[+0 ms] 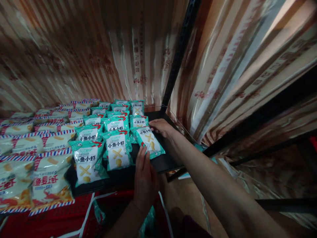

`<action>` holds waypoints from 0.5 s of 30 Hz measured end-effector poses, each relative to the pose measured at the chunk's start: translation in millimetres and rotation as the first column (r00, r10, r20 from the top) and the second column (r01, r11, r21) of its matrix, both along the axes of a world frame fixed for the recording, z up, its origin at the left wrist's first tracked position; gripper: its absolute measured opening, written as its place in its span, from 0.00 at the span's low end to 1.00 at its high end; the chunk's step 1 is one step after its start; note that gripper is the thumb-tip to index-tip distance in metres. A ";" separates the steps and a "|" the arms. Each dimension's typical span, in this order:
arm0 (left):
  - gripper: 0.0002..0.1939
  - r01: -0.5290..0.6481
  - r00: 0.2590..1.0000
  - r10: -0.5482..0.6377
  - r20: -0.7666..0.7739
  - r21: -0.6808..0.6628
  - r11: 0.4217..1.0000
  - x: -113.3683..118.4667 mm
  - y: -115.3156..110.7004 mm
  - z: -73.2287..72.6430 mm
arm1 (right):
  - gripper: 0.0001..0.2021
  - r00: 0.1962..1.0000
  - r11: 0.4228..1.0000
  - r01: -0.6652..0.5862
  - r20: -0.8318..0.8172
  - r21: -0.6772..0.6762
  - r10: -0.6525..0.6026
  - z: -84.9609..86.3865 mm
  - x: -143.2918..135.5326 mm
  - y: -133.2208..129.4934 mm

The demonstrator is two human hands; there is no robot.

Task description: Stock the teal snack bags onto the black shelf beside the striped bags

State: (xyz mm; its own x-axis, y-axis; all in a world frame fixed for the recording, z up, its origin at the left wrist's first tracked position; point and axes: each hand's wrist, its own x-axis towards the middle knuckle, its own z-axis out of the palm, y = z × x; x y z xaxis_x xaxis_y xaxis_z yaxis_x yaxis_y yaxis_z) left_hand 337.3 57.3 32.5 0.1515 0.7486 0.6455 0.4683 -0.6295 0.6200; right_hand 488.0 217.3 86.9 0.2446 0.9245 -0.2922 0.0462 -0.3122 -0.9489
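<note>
Teal and white snack bags (116,150) stand in rows on a black shelf (168,158). At the right end of the rows, one bag (150,142) leans tilted against the bag (139,121) behind it. My left hand (146,178) touches this tilted bag's lower left side with its fingertips, fingers extended. Beside the upper right of the same bag is my right hand (163,128), its fingers reaching toward the bag behind; part of them is hidden.
White bags with red and blue striped edges (52,180) fill the shelf's left side. Below is a red basket (163,211) with teal bags (148,219) in it. A black post (177,56) rises at the back corner, before striped plastic sheeting (138,43).
</note>
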 end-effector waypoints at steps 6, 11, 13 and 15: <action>0.30 0.019 0.999 -0.018 0.042 -0.025 1.000 -0.3 0.5 -0.4 | 0.07 1.000 1.000 0.008 0.008 -0.030 -0.008 -0.6 -2.0 6.9; 0.25 0.015 0.996 -0.007 0.088 -0.084 0.996 0.3 5.5 4.2 | 0.07 0.998 0.997 0.050 0.021 0.056 -0.052 12.4 -1.3 8.4; 0.24 0.000 0.995 0.008 0.098 -0.086 0.996 1.5 9.1 7.5 | 0.07 0.997 0.993 0.069 0.028 0.094 -0.072 19.0 -1.3 10.7; 0.23 -0.016 0.995 0.023 0.099 -0.073 0.997 3.4 13.0 10.6 | 0.08 0.994 0.988 0.093 0.040 0.125 -0.099 24.5 -1.6 14.2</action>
State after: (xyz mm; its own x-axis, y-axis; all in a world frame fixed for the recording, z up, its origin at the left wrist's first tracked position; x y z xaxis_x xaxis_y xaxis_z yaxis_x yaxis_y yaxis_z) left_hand 340.7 70.3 43.1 0.0738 0.7957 0.6012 0.4139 -0.5729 0.7074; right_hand 486.5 231.6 111.4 0.3446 0.9242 -0.1646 0.0661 -0.1989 -0.9778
